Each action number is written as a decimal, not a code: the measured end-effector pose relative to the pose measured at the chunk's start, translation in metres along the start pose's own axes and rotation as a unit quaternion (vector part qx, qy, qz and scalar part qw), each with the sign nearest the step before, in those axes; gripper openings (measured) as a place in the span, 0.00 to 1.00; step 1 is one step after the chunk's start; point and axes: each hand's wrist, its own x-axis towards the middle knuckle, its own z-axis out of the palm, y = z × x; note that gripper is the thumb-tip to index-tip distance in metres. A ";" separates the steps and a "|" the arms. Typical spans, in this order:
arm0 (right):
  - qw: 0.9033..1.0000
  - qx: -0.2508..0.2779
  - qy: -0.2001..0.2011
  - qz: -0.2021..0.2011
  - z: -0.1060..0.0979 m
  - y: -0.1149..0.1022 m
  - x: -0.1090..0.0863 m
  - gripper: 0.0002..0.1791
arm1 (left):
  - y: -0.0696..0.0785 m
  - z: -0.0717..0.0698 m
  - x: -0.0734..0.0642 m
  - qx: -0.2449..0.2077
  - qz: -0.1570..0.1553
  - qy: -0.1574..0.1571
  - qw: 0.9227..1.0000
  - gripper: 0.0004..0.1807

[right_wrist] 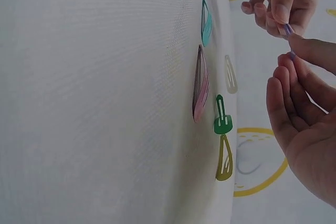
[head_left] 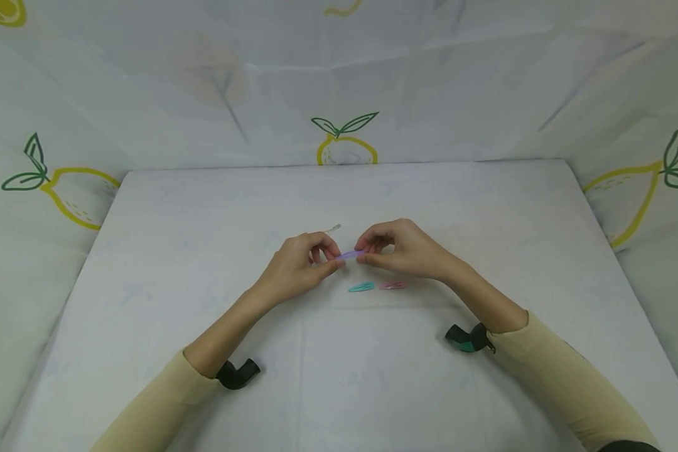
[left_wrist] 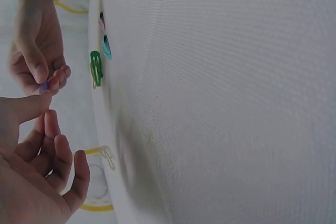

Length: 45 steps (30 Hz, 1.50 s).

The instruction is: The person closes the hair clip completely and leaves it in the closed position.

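Note:
Both hands pinch a purple hair clip (head_left: 351, 255) above the table. The left hand (head_left: 296, 265) has one end between thumb and fingertips, and the right hand (head_left: 409, 248) grips the other end; in the wrist views the fingers cover most of it. Just below the hands, a teal hair clip (head_left: 361, 287) lies beside a pink hair clip (head_left: 392, 285). Beyond the left hand lies a pale hair clip (head_left: 336, 228). The right wrist view also shows a green hair clip (right_wrist: 223, 123) and a mustard-yellow hair clip (right_wrist: 224, 167) on the table.
A white cloth covers the table (head_left: 203, 351), whose far edge meets a hanging white sheet (head_left: 457, 107) printed with lemons. Black wrist-worn devices sit under both sleeves, one at the left wrist (head_left: 238, 375) and one at the right wrist (head_left: 468, 339).

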 end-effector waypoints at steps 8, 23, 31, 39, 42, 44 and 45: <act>0.999 -0.032 0.002 0.001 0.001 0.000 -0.001 0.07 | -0.002 0.001 0.001 0.030 -0.014 -0.004 0.999 0.02; 0.998 -0.051 -0.013 0.019 0.004 -0.001 -0.003 0.06 | -0.007 0.005 -0.001 0.040 -0.028 -0.032 0.998 0.02; 0.998 -0.059 -0.021 0.027 0.005 0.000 -0.004 0.06 | -0.006 0.007 -0.001 0.041 -0.026 -0.034 0.998 0.03; 0.997 -0.056 -0.026 0.039 0.008 -0.003 -0.006 0.07 | -0.008 0.010 0.000 0.045 -0.027 -0.038 0.998 0.04; 0.997 -0.069 -0.021 0.032 0.010 -0.003 -0.006 0.07 | -0.009 0.010 0.000 0.052 -0.026 -0.040 0.998 0.04; 0.996 -0.078 -0.019 0.029 0.012 -0.003 -0.006 0.06 | -0.008 0.011 -0.001 0.057 -0.025 -0.041 0.997 0.04; 0.996 -0.083 -0.018 0.028 0.012 -0.002 -0.006 0.06 | -0.008 0.011 -0.001 0.060 -0.025 -0.041 0.997 0.04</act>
